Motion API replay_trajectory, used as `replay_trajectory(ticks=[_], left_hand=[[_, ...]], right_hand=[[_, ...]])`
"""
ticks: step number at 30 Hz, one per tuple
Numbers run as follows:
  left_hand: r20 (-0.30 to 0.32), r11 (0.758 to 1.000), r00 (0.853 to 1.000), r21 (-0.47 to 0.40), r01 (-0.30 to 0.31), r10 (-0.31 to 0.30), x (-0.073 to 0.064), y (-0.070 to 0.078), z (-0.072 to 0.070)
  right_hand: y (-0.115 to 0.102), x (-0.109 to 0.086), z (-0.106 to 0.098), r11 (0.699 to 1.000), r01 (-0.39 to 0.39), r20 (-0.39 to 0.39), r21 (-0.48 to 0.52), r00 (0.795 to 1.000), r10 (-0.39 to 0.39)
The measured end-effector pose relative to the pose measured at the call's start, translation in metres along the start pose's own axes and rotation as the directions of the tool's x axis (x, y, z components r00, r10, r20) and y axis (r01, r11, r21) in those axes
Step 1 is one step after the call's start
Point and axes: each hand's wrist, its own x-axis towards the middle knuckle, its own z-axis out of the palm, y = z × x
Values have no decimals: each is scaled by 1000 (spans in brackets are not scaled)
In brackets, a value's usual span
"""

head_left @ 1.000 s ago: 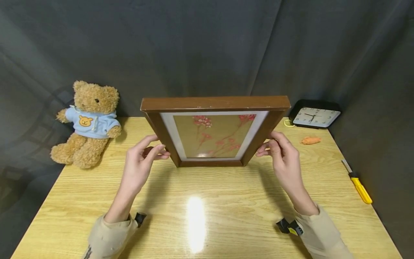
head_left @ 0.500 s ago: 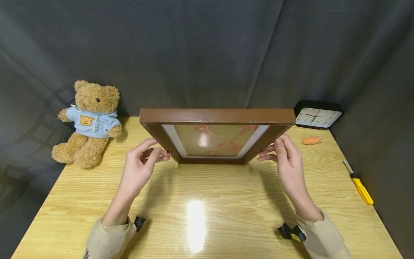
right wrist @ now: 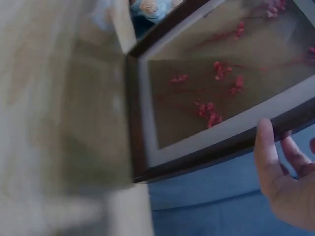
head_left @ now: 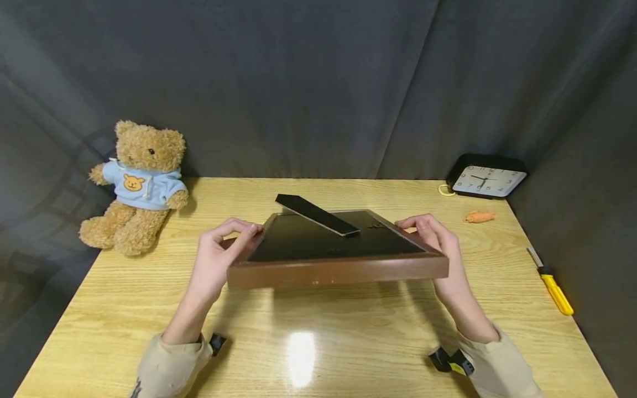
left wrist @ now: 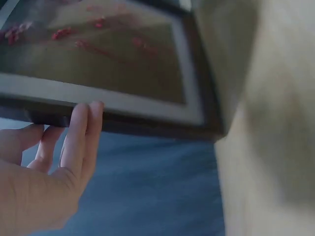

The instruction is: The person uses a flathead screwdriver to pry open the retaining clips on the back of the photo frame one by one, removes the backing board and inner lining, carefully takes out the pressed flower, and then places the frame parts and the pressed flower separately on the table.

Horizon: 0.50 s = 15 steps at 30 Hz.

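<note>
A brown wooden picture frame (head_left: 338, 271) is tilted toward me, its black back facing up and its near edge raised off the table. From that back a black stand leg (head_left: 318, 214) sticks up at a slant. My left hand (head_left: 219, 260) grips the left side of the picture frame, thumb on top. On the opposite side my right hand (head_left: 440, 249) holds the right edge. Seen from below in the left wrist view, the picture (left wrist: 113, 59) has red blossoms inside a white mat. Fingertips of each hand press the front border in the wrist views.
A teddy bear (head_left: 141, 182) in a blue hoodie sits at the back left of the wooden table (head_left: 124, 309). A black clock (head_left: 487, 177), a small orange object (head_left: 480, 216) and a yellow-handled screwdriver (head_left: 552, 284) lie along the right. A dark curtain (head_left: 308, 88) hangs behind.
The picture frame has tipped over toward me, its top edge coming forward and down. Its picture front faced me earlier; now its black back and stand leg show. Both hands kept their places at the sides.
</note>
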Motion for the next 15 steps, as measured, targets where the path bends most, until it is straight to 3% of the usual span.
replay_trajectory(ticks=[8, 12, 15], left_hand=[[35, 993, 992, -7, 121, -121, 3, -19, 2], [69, 977, 974, 13, 215, -215, 5, -22, 0], [113, 963, 956, 53, 265, -269, 7, -27, -1]], right_hand=[[18, 1, 1, 992, -69, 41, -102, 996, 74], [25, -1, 0, 980, -104, 107, -170, 987, 123], [30, -3, -1, 972, -141, 186, -188, 967, 176]])
